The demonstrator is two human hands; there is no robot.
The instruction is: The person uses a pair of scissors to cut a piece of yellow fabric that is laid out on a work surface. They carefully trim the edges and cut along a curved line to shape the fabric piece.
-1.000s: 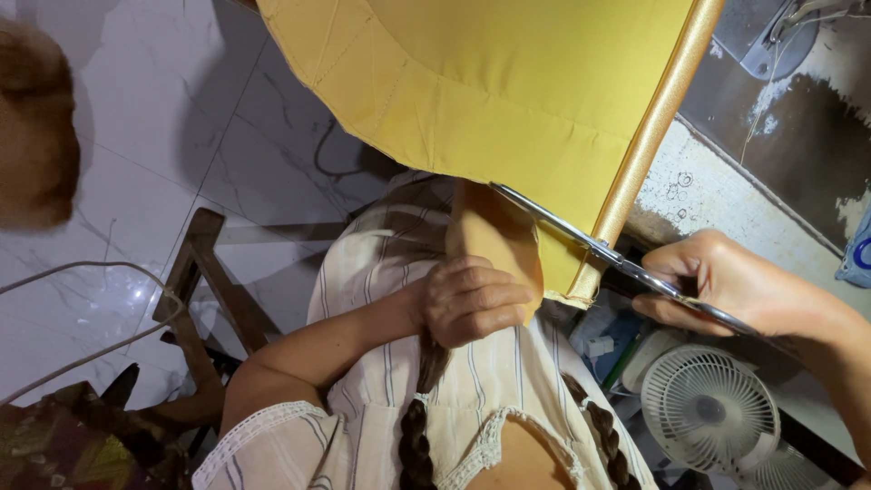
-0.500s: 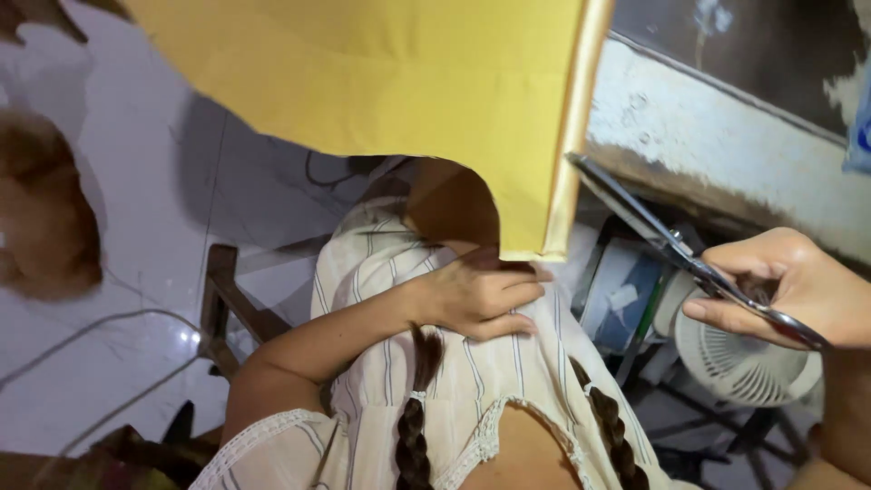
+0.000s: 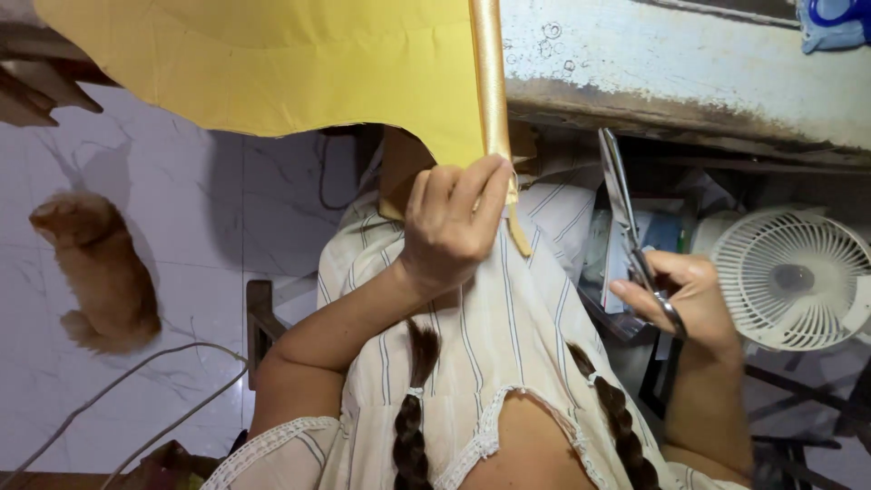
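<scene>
The yellow cloth [image 3: 272, 63] was gripped at its glossy edge by the raised left hand [image 3: 451, 222]. Slim metal scissors [image 3: 626, 218], blades upward, were held in the closed right hand [image 3: 680, 299].

Materials and finishes, head view

Yellow cloth [image 3: 272, 63]: matt woven, with glossy satin edge band [image 3: 491, 82]. Scissors [image 3: 626, 218]: shiny metal. Fan [image 3: 789, 277]: white plastic grille. Floor [image 3: 181, 272]: glossy marble-look tile. Ledge [image 3: 680, 73]: rough, worn paint.
</scene>
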